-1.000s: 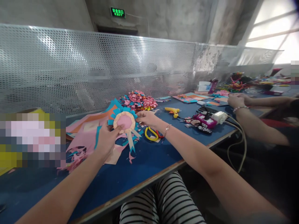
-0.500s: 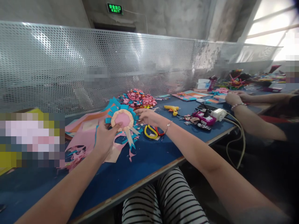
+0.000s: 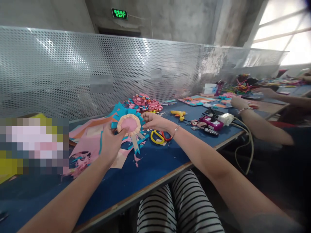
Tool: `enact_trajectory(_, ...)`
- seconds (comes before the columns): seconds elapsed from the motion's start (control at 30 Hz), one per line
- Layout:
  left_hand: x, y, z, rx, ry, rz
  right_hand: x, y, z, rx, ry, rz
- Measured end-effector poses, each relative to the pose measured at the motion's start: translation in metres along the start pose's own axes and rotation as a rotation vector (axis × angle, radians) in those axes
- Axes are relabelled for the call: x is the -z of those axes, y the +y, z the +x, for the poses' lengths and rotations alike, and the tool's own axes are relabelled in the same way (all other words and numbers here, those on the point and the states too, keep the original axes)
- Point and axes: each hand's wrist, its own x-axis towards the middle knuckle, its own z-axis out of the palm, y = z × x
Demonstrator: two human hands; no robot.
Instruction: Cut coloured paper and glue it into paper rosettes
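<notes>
A paper rosette (image 3: pixel 129 122) with a pink centre, a cream pleated ring and blue outer tabs is held above the blue table, its cream and blue tails hanging down. My left hand (image 3: pixel 112 138) grips it at the lower left, thumb pressed on the front and the other fingers behind. At its right edge, the bent fingers of my right hand (image 3: pixel 153 121) pinch the blue tabs; the fingertips are partly hidden. Scissors (image 3: pixel 157 137) with yellow and red handles lie below my right wrist. Pink, orange and cream paper sheets (image 3: pixel 89 136) spread out behind my left hand.
A yellow glue gun (image 3: pixel 178 114) lies to the right, near a purple and white power strip (image 3: pixel 212 123) with cables. Piled paper flowers (image 3: pixel 143 103) sit before the perforated metal screen (image 3: pixel 73 71). A co-worker's arm (image 3: pixel 262 121) reaches over the table at right.
Between my hands the rosette has shifted slightly right and tipped a little. Both hands keep their places on it. On the far right another person's forearm shows more plainly.
</notes>
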Motion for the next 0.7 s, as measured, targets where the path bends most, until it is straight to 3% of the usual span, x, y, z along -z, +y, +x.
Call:
enact_trajectory(0.2, 0.001, 0.000, -0.005, -0.276, 0.083, 0.199, 0.000, 0.008, 0.008, 0.182, 0.088, -0.241)
enact_trajectory(0.37, 0.013, -0.002, 0.000, -0.794, -0.024, 0.316, 0.001, 0.000, 0.001, 0.472, 0.060, -0.517)
enact_trajectory(0.43, 0.019, -0.002, 0.004, -0.929, -0.060, 0.381, 0.000, -0.004, -0.002, 0.545, 0.052, -0.678)
enact_trajectory(0.7, 0.027, -0.007, 0.007, -1.024, -0.054, 0.544, -0.001, -0.005, -0.003, 0.755, -0.082, -1.076)
